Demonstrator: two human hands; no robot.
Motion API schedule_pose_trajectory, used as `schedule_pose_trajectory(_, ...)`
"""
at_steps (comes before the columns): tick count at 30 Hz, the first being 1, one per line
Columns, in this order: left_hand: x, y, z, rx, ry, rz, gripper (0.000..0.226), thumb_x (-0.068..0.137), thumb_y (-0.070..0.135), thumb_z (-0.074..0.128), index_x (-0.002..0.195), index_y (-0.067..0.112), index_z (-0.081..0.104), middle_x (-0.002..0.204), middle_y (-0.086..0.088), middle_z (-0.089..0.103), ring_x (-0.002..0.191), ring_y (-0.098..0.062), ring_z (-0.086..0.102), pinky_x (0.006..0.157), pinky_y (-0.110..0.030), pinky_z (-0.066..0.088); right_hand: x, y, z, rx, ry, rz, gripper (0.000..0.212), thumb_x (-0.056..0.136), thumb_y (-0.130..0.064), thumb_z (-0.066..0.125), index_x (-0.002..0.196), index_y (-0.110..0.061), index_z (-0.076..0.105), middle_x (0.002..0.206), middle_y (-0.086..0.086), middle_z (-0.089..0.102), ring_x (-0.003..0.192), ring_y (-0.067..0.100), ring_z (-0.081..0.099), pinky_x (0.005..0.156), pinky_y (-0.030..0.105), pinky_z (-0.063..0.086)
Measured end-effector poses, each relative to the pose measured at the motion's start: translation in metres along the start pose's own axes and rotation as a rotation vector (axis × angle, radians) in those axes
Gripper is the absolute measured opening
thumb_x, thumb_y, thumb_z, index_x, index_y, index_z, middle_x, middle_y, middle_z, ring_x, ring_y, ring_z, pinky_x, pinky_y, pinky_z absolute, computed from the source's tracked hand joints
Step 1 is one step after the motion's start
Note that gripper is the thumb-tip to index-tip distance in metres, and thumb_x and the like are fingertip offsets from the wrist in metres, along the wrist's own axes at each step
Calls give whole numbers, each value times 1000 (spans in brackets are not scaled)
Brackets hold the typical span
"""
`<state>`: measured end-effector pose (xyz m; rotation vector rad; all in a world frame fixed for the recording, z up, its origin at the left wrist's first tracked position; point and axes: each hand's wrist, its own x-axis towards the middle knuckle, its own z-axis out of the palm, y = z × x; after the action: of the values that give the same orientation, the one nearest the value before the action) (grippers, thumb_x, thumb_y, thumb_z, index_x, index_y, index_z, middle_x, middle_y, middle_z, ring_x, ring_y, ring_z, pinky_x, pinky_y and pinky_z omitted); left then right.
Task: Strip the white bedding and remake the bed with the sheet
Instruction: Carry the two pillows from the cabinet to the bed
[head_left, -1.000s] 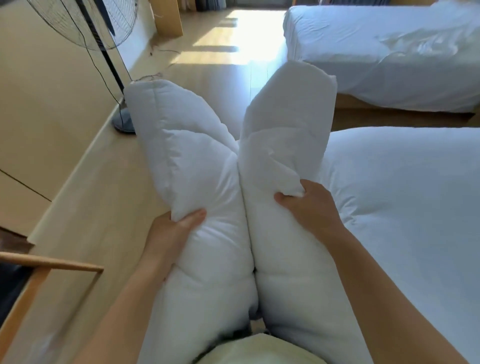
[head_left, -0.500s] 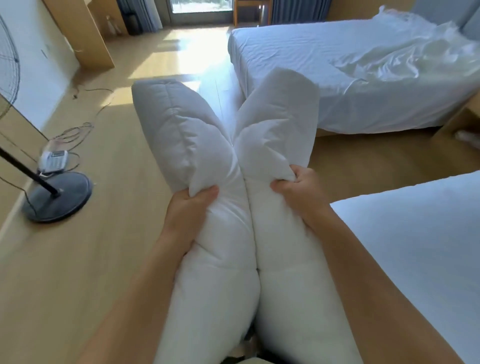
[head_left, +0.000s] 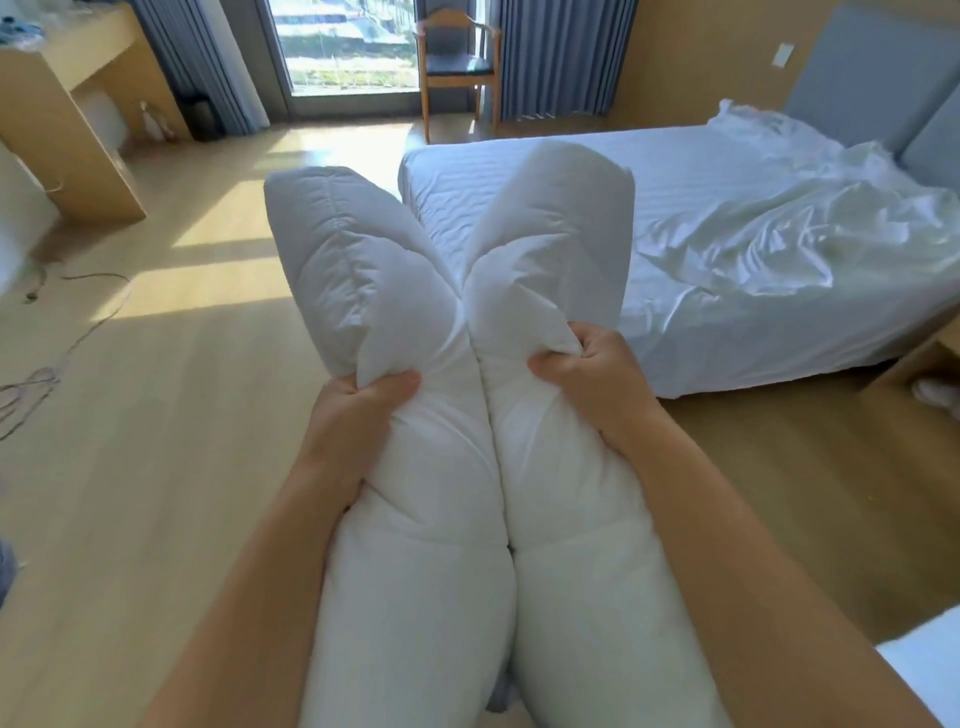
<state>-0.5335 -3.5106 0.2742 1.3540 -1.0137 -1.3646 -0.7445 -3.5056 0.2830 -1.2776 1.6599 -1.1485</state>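
Observation:
I carry a thick white quilted duvet (head_left: 431, 519), folded into two puffy rolls that stand up side by side in front of me. My left hand (head_left: 358, 410) grips the left roll, thumb on top. My right hand (head_left: 587, 379) clutches a bunch of fabric on the right roll. Beyond the duvet stands a bed (head_left: 545, 171) covered in white, with a crumpled white sheet (head_left: 789, 244) heaped toward its head end at the right. A corner of a second white bed (head_left: 924, 670) shows at the bottom right.
Open wooden floor (head_left: 156, 415) stretches to the left, with loose cables (head_left: 57, 353) lying on it. A wooden desk (head_left: 67, 119) stands at the far left, a wooden chair (head_left: 457, 67) by the window and blue curtains. A low wooden stand (head_left: 914, 364) sits right of the bed.
My view has swung right, away from the fan and the near bed, toward the far bed and the window. Both hands keep their grip on the duvet, and my right fingers have bunched tighter.

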Motion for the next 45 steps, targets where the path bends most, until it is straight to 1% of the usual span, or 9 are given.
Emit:
schedule_pose_trajectory(7,233,36,104,-56,-54,40,10,81,13,67,86,6,73,83,-11,74,75,-25,71,65,-33,59,249,4,-31,-51,45,-30,35,60,-28,60,83,-1,65,64,1,52,61,13,49,59,27,37)
schedule_pose_trajectory(12,383,96,186,-68,-115,92,9,80,13,67,84,9,74,84,-9,74,77,-25,72,68,-35,57,417,-23,-75,-109,123,-64,12,74,-13,66,65,-14,59,59,-4,48,58,12,46,58,27,35)
schedule_pose_trajectory(19,557,176,303,-82,-129,164,15,74,22,69,83,12,74,82,-5,75,76,-22,72,64,-30,55,626,-61,-149,-146,142,-189,8,77,-10,65,74,-4,61,64,0,48,62,12,47,59,26,35)
schedule_pose_trajectory(25,712,212,417,-69,-20,190,8,75,23,70,72,16,74,75,0,74,72,-19,72,62,-29,53,824,-52,-209,-119,79,-289,20,79,-9,63,86,9,59,69,7,46,63,15,43,52,22,32)
schedule_pose_trajectory(28,803,219,462,-25,79,194,31,67,37,70,89,15,74,87,0,74,84,-22,71,77,-37,56,929,-38,-224,-80,97,-286,13,78,-11,63,85,0,63,71,5,54,65,13,50,55,21,39)
schedule_pose_trajectory(32,929,167,521,628,371,193,72,73,59,62,122,8,46,122,-8,55,118,-30,50,94,-41,40,1064,44,-197,-416,181,-229,21,86,-27,59,95,-13,46,86,1,53,86,25,55,64,29,39)
schedule_pose_trajectory(36,1031,40,569,1152,251,-62,102,83,69,42,148,1,4,153,-19,16,140,-33,19,110,-47,22,1146,190,-140,-995,-107,132,87,86,-65,43,150,-17,9,154,14,15,140,34,19,110,49,21)
schedule_pose_trajectory(40,1085,-79,575,1309,316,-80,101,88,68,30,146,-9,-1,154,-27,11,142,-39,14,110,-55,15,1178,306,-114,-1121,-11,134,93,82,-76,26,151,-24,-7,159,13,3,144,34,9,111,56,11)
schedule_pose_trajectory(45,1110,-120,581,1252,309,-72,99,89,68,24,144,-12,3,153,-30,11,143,-40,9,111,-57,4,1185,339,-83,-1070,18,45,86,86,-70,30,151,-27,-5,159,13,1,144,33,5,112,55,3)
